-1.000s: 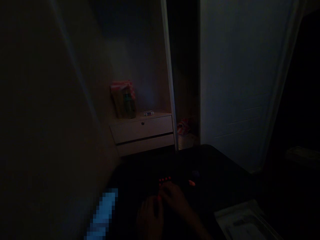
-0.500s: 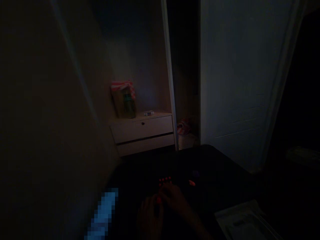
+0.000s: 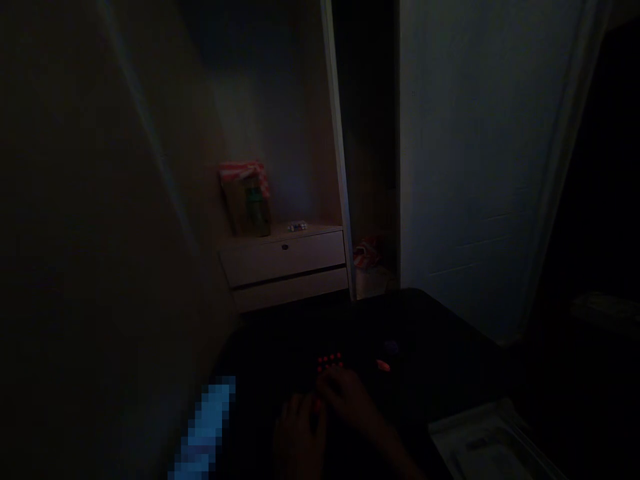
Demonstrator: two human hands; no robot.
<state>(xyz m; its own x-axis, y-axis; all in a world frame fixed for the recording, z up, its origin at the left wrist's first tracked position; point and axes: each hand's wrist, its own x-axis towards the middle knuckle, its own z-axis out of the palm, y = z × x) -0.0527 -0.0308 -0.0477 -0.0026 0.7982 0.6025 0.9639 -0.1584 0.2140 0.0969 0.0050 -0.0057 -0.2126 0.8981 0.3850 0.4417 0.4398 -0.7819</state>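
Low in the middle of the dim head view, my left hand (image 3: 300, 427) rests over the dark table, its thumb and forefinger closing near a small red piece (image 3: 317, 403). Just right of it, my right hand (image 3: 345, 395) has bent fingers that meet the left fingertips at this piece. Darkness hides the exact grip and the piece's shape. Right beyond the right hand lie several small red dots (image 3: 329, 362) in rows. To their right are a reddish-orange lump (image 3: 383, 365) and a dark purple round thing (image 3: 391, 347).
A pale flat package (image 3: 485, 440) lies at the table's right front. Behind the black table (image 3: 400, 313) stand white drawers (image 3: 300, 257), with a green-capped bottle (image 3: 259, 210) and a red-and-white bag (image 3: 240, 171) on top. A pale door panel (image 3: 475, 153) rises at right.
The red piece between my fingers looks dimmer and more covered now. Both hands stay in nearly the same place.
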